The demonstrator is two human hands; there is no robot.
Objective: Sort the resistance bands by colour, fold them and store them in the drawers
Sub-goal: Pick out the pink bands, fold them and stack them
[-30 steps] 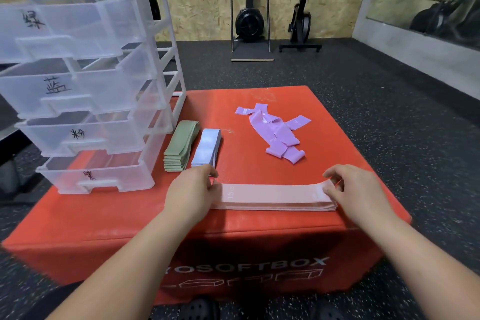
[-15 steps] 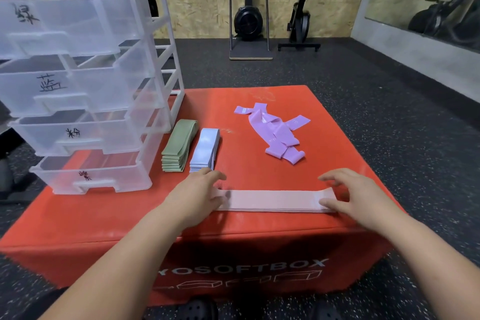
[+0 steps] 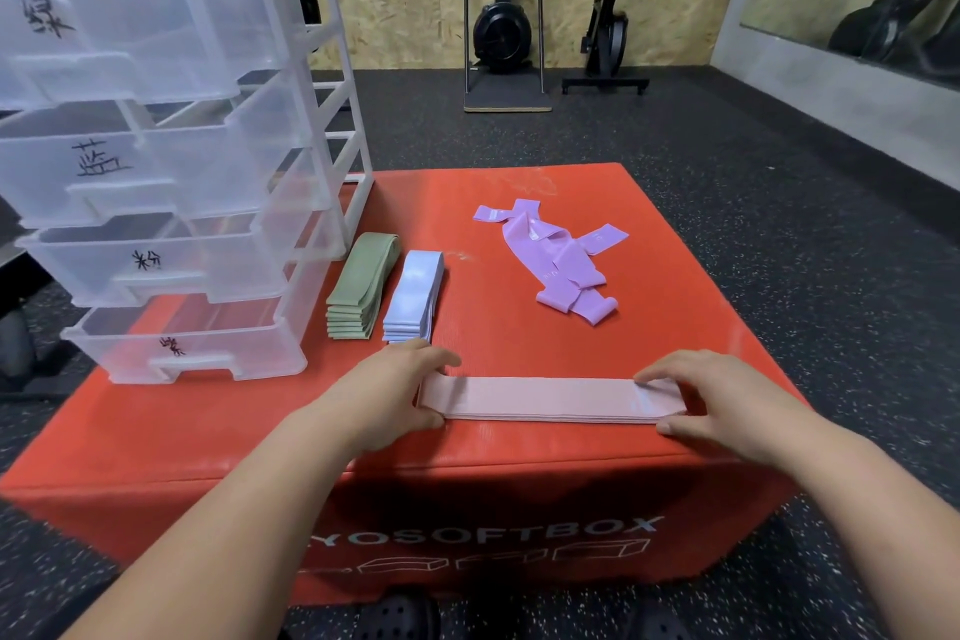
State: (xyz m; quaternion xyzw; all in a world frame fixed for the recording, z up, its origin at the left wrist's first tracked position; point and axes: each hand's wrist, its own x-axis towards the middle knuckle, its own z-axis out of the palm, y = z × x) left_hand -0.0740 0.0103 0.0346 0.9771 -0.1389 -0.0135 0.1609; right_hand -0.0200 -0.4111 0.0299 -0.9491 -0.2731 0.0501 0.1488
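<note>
A flat stack of pink bands [image 3: 540, 399] lies crosswise near the front edge of the red soft box [image 3: 675, 307]. My left hand [image 3: 387, 395] grips its left end, thumb on the near side and fingers over the far side. My right hand [image 3: 717, 398] holds the right end, with curved fingers on top and the thumb against the near edge. A folded green stack [image 3: 358, 288] and a folded light-blue stack [image 3: 415, 296] lie side by side beyond my left hand. Loose purple bands [image 3: 558, 260] sprawl at the middle right.
A clear plastic four-drawer unit [image 3: 171, 161] stands on the box's left side; all its drawers are pulled out, look bare and carry handwritten labels. Gym machines [image 3: 501, 26] stand by the wooden back wall. Black rubber floor surrounds the box.
My right hand came down from hovering with spread fingers and now holds the pink stack's right end. The left hand stays on the left end. The camera moved slightly.
</note>
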